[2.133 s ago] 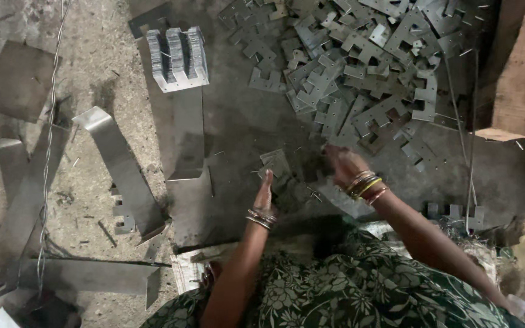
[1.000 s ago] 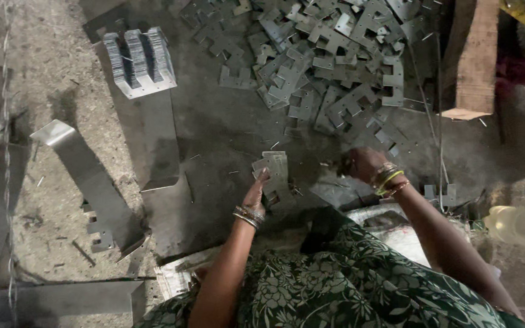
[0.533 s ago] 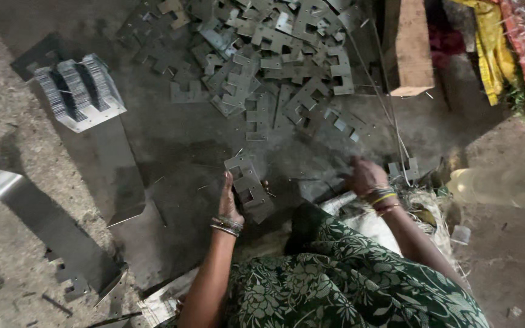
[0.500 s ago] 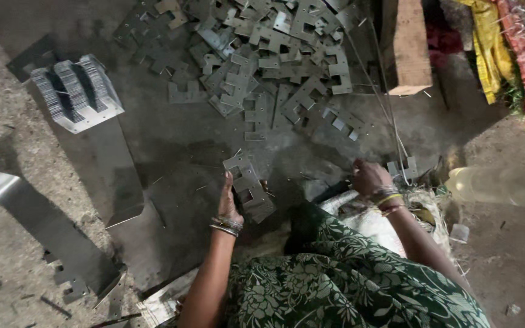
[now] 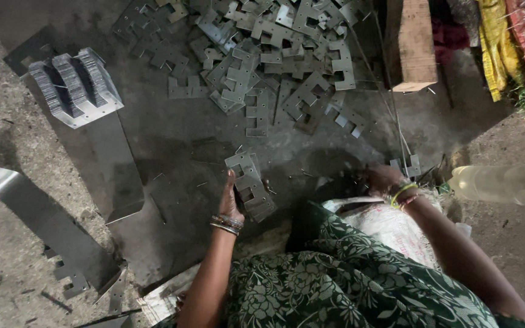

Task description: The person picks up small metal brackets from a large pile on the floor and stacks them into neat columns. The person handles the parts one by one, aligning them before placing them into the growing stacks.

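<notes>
My left hand grips the edge of a small stack of notched grey metal plates, held upright on the dark floor in front of me. My right hand rests low on the floor to the right, beside a few loose plates; its fingers are curled and I cannot tell whether it holds one. Both wrists carry bangles. A large heap of the same notched plates lies scattered farther ahead. My green patterned dress fills the bottom of the view.
A neat stack of plates stands on a long metal sheet at left, with another bent metal strip nearer me. A wooden block and coloured sacks lie at upper right. A clear plastic bottle lies at right.
My right hand has drawn back from the heap and dropped to the floor at my right. My left hand has kept hold of the plate stack. My head has turned to the right.
</notes>
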Available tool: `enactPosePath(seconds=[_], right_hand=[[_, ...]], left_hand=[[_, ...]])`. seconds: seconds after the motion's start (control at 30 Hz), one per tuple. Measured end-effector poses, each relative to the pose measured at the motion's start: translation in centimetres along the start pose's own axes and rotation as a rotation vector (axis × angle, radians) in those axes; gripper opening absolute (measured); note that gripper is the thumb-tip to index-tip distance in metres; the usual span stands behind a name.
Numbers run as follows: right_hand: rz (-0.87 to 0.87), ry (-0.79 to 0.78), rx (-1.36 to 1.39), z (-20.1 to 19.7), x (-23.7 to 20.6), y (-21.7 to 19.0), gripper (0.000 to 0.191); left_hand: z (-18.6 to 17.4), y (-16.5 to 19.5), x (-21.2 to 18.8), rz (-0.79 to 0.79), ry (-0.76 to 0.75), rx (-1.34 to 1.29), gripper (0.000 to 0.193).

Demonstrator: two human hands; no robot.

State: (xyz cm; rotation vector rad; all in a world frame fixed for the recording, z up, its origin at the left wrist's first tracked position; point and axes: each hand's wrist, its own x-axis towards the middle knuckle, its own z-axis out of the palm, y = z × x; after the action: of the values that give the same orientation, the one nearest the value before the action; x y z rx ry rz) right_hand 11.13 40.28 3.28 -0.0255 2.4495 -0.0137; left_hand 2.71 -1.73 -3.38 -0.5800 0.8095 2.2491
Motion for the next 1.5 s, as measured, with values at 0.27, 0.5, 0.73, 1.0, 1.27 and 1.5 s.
enactPosePath(seconds=[0.27,0.5,0.73,1.0,1.27,1.5], right_hand=[[0.097,-0.165,0.087,-7.3,5.2,-1.8,0.067],[0.192,0.396,0.395,-7.1,3.2,-0.4,0.072],[0.622,0.253,0.360,1.3,-3.3,0.8,0.036],[0.262,0.547,0.373,-0.1,2.2,-3.4,0.049],[0.299,0.364,0.324,-1.5,1.6,-11.1,0.067],[0.110,0.518,0.659,-0.6,5.0,-12.6,0.041]], left_hand=[[0.2,0.5,-0.5,0.035,-0.025,0.029,0.077],[0.8,0.4,-0.8,0.033,0.077,0.047,0.074],[2.4,1.4,-2.0,-0.038,-0.078,-0.007,0.080],[2.3,0.7,-1.5,0.005,-0.013,0.032,0.073],[0.5,0.4,-1.1,-0.057,0.124,-0.003,0.063],[1.3,0.6,-1.7,-0.029,-0.086,-0.039,0.063]])
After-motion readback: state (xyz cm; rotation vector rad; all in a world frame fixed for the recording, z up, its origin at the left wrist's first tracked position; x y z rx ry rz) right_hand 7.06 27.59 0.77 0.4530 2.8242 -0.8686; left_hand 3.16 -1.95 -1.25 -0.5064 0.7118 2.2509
